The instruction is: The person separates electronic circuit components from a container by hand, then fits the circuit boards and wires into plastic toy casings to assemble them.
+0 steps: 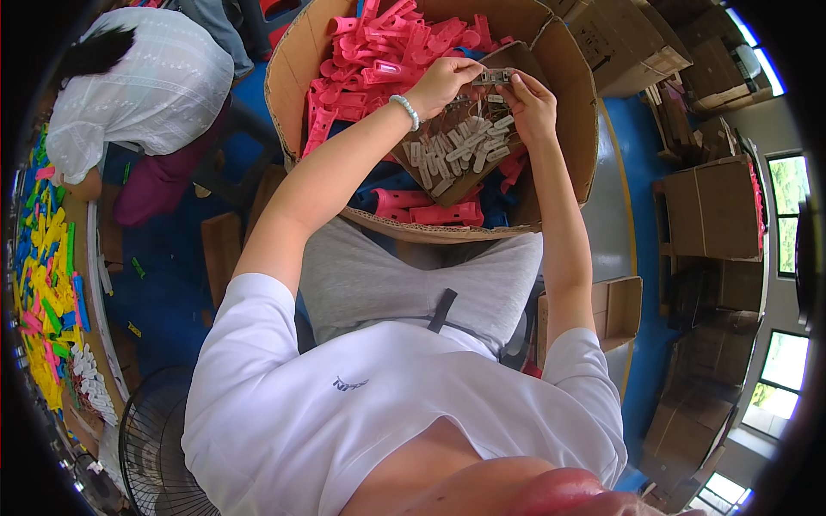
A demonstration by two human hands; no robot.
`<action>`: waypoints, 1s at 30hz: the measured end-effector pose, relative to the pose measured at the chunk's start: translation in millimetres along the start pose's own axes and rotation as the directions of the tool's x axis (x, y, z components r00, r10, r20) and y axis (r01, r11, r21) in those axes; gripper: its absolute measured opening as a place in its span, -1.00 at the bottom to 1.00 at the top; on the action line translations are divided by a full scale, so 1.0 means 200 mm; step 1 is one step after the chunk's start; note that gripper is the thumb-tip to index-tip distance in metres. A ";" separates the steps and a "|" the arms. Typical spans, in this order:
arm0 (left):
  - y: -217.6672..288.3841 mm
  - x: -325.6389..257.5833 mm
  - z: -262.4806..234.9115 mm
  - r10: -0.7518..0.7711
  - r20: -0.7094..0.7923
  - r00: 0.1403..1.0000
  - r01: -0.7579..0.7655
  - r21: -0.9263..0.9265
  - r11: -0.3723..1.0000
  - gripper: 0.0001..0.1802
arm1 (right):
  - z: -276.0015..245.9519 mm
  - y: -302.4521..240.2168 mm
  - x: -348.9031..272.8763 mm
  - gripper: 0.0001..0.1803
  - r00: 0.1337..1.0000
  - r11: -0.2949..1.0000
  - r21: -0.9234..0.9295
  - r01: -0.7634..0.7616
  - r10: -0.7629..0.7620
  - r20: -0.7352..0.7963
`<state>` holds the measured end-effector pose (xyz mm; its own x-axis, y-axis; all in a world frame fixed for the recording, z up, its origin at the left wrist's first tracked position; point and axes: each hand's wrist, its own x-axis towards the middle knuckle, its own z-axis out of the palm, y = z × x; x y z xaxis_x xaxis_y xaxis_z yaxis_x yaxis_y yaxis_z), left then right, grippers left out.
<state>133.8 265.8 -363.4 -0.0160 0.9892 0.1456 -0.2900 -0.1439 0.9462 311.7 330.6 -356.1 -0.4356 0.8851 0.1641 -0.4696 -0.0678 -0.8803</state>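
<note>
Now 2 hands, left hand (pixel 443 82) & right hand (pixel 527 103), pinch grey clip (pixel 493 76) btwn them.

Cardboard box (pixel 568 129) walls hem both hands; pink plastic parts (pixel 379 52) crowd inside

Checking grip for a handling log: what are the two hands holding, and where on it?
Both the left hand and right hand pinch one small grey plastic clip by its ends, over a cardboard tray of similar clips.
</note>
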 end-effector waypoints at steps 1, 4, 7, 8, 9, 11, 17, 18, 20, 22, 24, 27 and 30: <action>0.01 0.00 0.00 0.003 -0.002 1.000 -0.003 -0.060 0.998 -0.73 | 0.00 0.00 0.00 -0.79 0.999 0.999 0.021 -0.037 0.037 0.003; 0.02 -0.02 0.00 0.002 -0.017 1.000 -0.003 -0.060 0.998 -0.73 | -0.02 0.01 0.01 -0.80 0.991 0.985 0.116 -0.130 0.131 0.001; 0.01 -0.03 0.00 0.029 0.080 0.996 -0.022 -0.094 0.995 -0.74 | -0.11 0.06 0.07 -0.81 0.958 0.935 0.208 -0.287 0.285 0.040; 0.02 -0.03 0.03 0.026 0.081 0.996 -0.018 -0.096 0.995 -0.74 | -0.14 0.07 0.09 -0.81 0.923 0.896 0.222 -0.384 0.376 0.080; 0.03 -0.02 0.06 0.037 0.098 0.995 -0.025 -0.120 0.992 -0.74 | -0.18 0.07 0.11 -0.81 0.923 0.895 0.224 -0.385 0.378 0.076; 0.01 -0.02 0.05 0.057 0.036 0.998 -0.053 -0.093 0.994 -0.74 | -0.20 0.09 0.12 -0.81 0.955 0.957 0.197 -0.215 0.248 -0.164; 0.00 0.02 0.03 0.014 -0.165 0.986 -0.019 -0.030 0.999 -0.70 | -0.33 0.03 0.13 -0.48 0.936 0.624 -0.774 -0.111 -0.195 -0.292; -0.01 0.01 0.01 0.014 -0.224 0.974 -0.025 -0.044 0.999 -0.70 | -0.23 0.05 0.11 -0.44 0.981 0.799 -0.594 -0.093 -0.029 -0.193; -0.05 0.02 -0.05 0.068 -0.214 0.974 -0.058 0.052 0.997 -0.71 | 0.03 0.05 0.05 -0.50 0.988 0.943 -0.329 -0.044 0.089 0.124; -0.06 0.02 -0.05 0.107 -0.173 0.979 -0.084 0.135 0.987 -0.71 | 0.12 0.06 0.02 -0.58 0.965 0.916 -0.400 0.028 0.080 0.250; -0.04 0.01 -0.01 0.042 -0.162 0.986 -0.017 0.149 0.989 -0.68 | 0.04 0.05 0.04 -0.60 0.984 0.921 -0.389 0.016 0.055 0.170; -0.04 0.02 -0.11 0.177 -0.138 0.975 -0.029 0.704 0.710 -0.67 | -0.15 0.05 0.11 -0.59 0.991 0.899 -0.436 0.039 -0.092 -0.101; -0.13 -0.03 -0.20 0.149 0.151 0.977 -0.142 0.987 -0.070 -0.66 | -0.37 0.04 0.10 -0.34 0.860 0.214 -0.967 -0.140 -0.458 -0.226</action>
<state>103.4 264.1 -401.5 0.0862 0.9412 0.3266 0.9673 -0.1576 0.1989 355.5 381.9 -392.5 0.0144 0.8958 0.4441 0.7032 0.3067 -0.6414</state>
